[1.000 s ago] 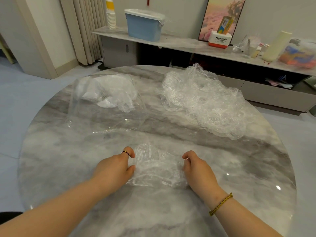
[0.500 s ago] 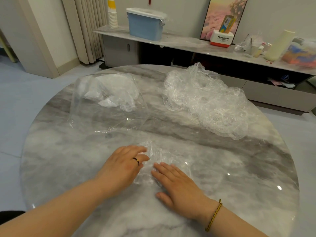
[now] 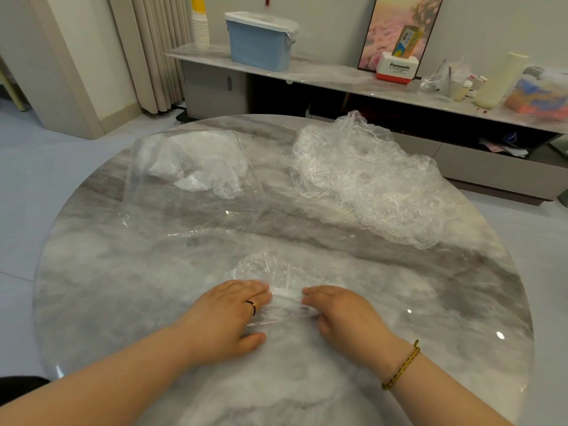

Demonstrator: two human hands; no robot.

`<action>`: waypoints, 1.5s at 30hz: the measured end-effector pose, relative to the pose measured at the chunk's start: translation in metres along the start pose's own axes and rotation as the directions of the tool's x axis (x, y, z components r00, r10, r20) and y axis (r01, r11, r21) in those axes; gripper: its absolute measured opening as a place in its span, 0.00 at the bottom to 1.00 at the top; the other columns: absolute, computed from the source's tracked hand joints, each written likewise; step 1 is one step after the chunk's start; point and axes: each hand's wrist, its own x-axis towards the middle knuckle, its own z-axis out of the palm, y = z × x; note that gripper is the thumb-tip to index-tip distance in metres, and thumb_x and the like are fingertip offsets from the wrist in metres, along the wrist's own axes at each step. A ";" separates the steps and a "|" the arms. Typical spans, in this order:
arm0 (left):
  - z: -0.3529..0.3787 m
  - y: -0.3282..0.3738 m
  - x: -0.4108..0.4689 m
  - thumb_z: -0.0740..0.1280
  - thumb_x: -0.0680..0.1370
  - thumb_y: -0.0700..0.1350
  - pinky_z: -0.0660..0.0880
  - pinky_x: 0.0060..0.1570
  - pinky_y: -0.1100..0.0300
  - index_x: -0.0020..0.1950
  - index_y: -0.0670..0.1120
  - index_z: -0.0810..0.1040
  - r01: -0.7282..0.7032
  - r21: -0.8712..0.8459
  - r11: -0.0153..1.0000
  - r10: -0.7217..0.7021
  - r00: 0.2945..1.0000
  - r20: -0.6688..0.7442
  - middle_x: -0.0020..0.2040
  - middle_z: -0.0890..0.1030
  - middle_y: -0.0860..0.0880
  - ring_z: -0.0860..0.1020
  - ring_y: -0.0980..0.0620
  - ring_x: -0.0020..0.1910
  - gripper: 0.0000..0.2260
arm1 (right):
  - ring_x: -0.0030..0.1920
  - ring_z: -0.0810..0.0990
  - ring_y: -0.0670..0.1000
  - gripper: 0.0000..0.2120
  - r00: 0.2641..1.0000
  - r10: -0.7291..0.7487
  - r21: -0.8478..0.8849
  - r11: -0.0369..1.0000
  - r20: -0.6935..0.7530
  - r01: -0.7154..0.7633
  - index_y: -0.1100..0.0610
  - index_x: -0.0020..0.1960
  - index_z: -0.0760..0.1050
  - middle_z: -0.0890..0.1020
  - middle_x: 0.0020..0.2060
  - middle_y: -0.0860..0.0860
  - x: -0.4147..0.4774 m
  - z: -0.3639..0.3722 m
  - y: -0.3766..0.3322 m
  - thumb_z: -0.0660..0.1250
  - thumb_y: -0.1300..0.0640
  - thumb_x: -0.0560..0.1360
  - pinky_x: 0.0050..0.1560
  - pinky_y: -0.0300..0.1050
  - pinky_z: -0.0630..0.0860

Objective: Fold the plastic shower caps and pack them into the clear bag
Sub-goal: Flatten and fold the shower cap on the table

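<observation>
One crinkled clear shower cap (image 3: 270, 273) lies flat on the round marble table (image 3: 123, 287), near its front. My left hand (image 3: 229, 313) and my right hand (image 3: 344, 315) rest palm down on the cap's near edge, fingers pinching the gathered plastic between them. A heap of loose shower caps (image 3: 368, 179) sits at the back right of the table. The clear bag (image 3: 190, 186) lies at the back left with several folded caps (image 3: 196, 167) inside it.
Behind the table runs a low marble sideboard (image 3: 338, 78) bearing a blue lidded bin (image 3: 261, 44), stacked paper cups (image 3: 200, 26), a Panasonic box (image 3: 398, 67) and a white roll (image 3: 501, 79). Curtains (image 3: 150, 50) hang at the left.
My hands went from holding the cap's two sides to pressing it flat. Now they have slid back toward me and gathered its near edge, fingers curled in.
</observation>
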 end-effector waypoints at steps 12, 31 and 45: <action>-0.018 -0.006 0.001 0.51 0.65 0.51 0.67 0.39 0.68 0.48 0.46 0.77 0.317 -0.238 0.918 -0.301 0.948 0.100 0.44 0.78 0.54 0.76 0.57 0.47 0.20 | 0.33 0.75 0.36 0.09 0.901 0.390 0.663 0.627 0.188 -0.410 0.53 0.38 0.74 0.78 0.34 0.45 -0.003 -0.019 0.014 0.63 0.62 0.75 0.37 0.26 0.70; -0.012 0.004 0.007 0.53 0.78 0.53 0.64 0.57 0.56 0.53 0.48 0.82 0.137 0.128 0.982 -0.068 0.895 -0.440 0.49 0.83 0.47 0.77 0.47 0.51 0.19 | 0.53 0.78 0.50 0.17 0.837 0.547 0.302 0.794 0.024 -0.528 0.51 0.65 0.67 0.81 0.50 0.51 0.002 0.002 -0.007 0.58 0.47 0.78 0.46 0.40 0.71; 0.026 -0.001 0.003 0.37 0.82 0.56 0.50 0.64 0.61 0.54 0.46 0.82 0.183 0.165 0.969 -0.201 0.975 0.097 0.55 0.82 0.49 0.81 0.52 0.53 0.34 | 0.62 0.70 0.54 0.19 0.934 0.138 -0.124 0.974 -0.330 -0.188 0.55 0.61 0.67 0.79 0.59 0.56 0.006 0.017 -0.025 0.57 0.52 0.71 0.66 0.50 0.58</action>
